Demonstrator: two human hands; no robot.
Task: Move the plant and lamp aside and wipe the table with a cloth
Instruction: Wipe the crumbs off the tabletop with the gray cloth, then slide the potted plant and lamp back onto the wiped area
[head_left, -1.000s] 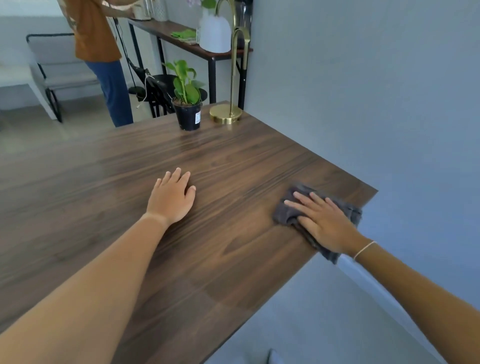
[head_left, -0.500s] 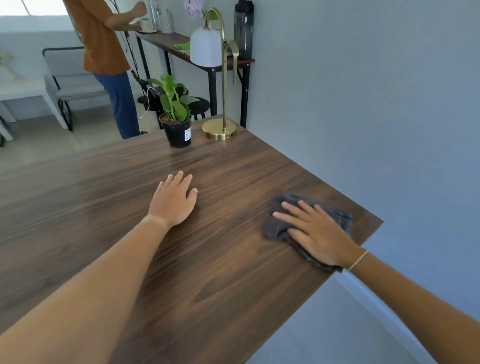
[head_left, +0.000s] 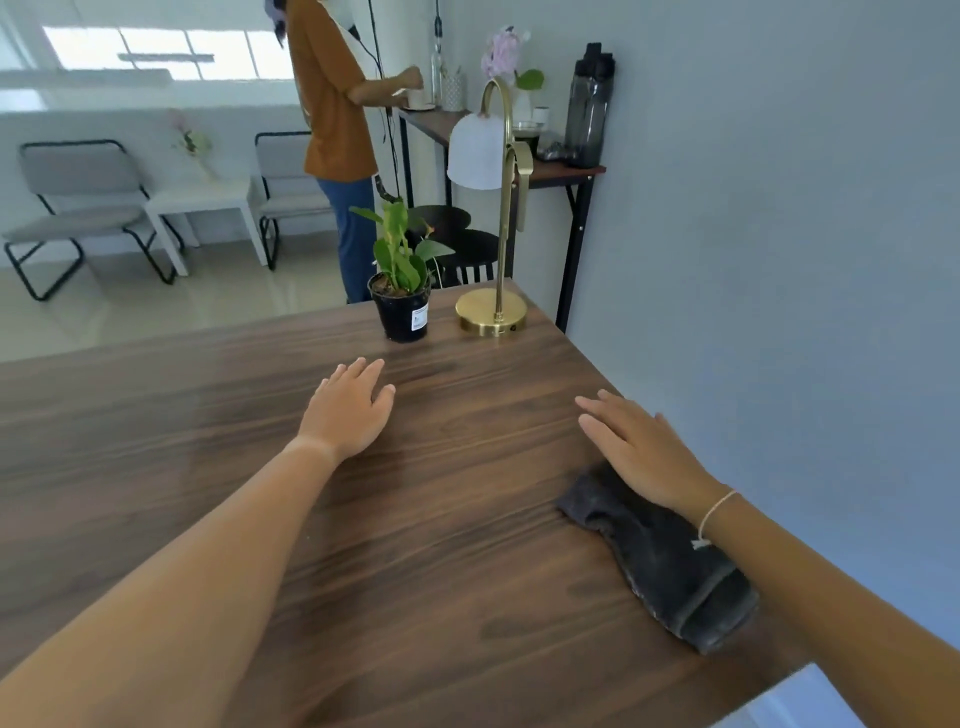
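Note:
A dark wooden table (head_left: 218, 467) fills the lower view. At its far right corner stand a green plant in a black pot (head_left: 401, 296) and, to its right, a brass lamp with a white shade (head_left: 493, 218). A dark grey cloth (head_left: 670, 566) lies crumpled near the table's right edge. My right hand (head_left: 636, 447) is off the cloth, fingers spread, reaching forward just beyond it, with my wrist over the cloth's far end. My left hand (head_left: 350, 410) rests flat and open on the table, short of the plant pot.
A grey wall (head_left: 779, 260) runs along the table's right side. Behind the table stand a narrow console (head_left: 566, 169) with a dark bottle and vases, a black stool, and a person in an orange shirt (head_left: 332, 114). Folding chairs and a white side table stand at the far left.
My right hand has let go of the cloth and moved forward past it. The view has tilted up. My left hand stays flat on the table.

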